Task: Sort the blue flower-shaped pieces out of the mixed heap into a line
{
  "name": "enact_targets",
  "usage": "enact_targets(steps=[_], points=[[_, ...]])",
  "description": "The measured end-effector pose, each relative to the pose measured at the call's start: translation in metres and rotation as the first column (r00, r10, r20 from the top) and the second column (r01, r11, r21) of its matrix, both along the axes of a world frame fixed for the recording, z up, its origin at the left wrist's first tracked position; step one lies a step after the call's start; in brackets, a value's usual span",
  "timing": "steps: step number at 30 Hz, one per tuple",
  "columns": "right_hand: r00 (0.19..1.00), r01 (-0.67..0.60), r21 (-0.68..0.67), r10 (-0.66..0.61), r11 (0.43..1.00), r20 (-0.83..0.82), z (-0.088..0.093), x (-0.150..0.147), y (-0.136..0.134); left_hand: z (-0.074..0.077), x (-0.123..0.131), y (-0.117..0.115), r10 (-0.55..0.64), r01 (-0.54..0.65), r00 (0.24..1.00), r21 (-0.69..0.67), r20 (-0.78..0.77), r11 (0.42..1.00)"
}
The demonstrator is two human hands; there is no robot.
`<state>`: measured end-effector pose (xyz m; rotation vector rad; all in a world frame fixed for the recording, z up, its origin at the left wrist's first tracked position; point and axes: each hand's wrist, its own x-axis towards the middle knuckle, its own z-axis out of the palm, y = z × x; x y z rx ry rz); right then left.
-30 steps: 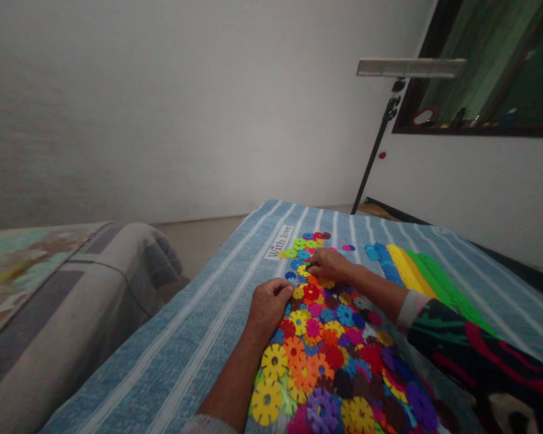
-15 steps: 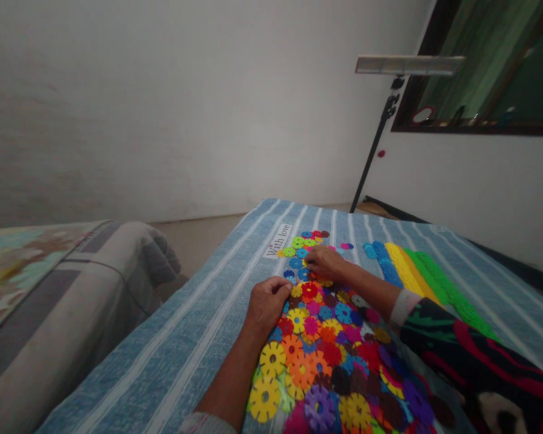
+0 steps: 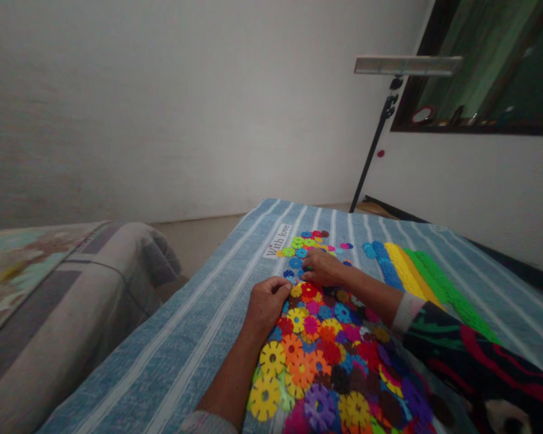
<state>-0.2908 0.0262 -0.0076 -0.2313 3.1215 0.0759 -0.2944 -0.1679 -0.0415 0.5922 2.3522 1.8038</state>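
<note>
Left hand (image 3: 266,304): thumb near fingertip. Right hand (image 3: 324,267), just beyond: curled. Grip of either unclear. Flower discs (image 3: 331,354) beside both; low right cuff (image 3: 408,313) might drag any loose ones askew.

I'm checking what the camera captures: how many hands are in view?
2. The left hand is at the left edge of the colourful notched discs; the right hand is over discs farther away, right of the "With love" lettering. Some fingers are partly hidden.
</note>
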Motion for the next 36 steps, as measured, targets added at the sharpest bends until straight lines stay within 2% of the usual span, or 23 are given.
enact_targets(steps=[8, 16, 24, 36], points=[[0.998, 0.058, -0.001, -0.058, 0.998, -0.032, 0.007, -0.004, -0.002, 0.0, -0.001, 0.001, 0.003, -0.003, 1.0, 0.004, 0.024, 1.0], [0.99, 0.109, -0.012, -0.11, 0.994, -0.09, -0.001, -0.02, -0.013, -0.002, 0.0, 0.0, -0.001, 0.001, 1.0, 0.004, 0.012, 1.0], [0.994, 0.095, -0.061, -0.098, 0.994, -0.046, -0.004, -0.02, 0.001, -0.003, -0.001, 0.001, 0.002, -0.002, 1.0, 0.0, 0.022, 1.0], [0.967, 0.22, -0.125, -0.233, 0.967, -0.102, -0.008, -0.018, 0.019, -0.005, -0.003, 0.001, -0.008, 0.009, 1.0, -0.012, 0.017, 1.0]])
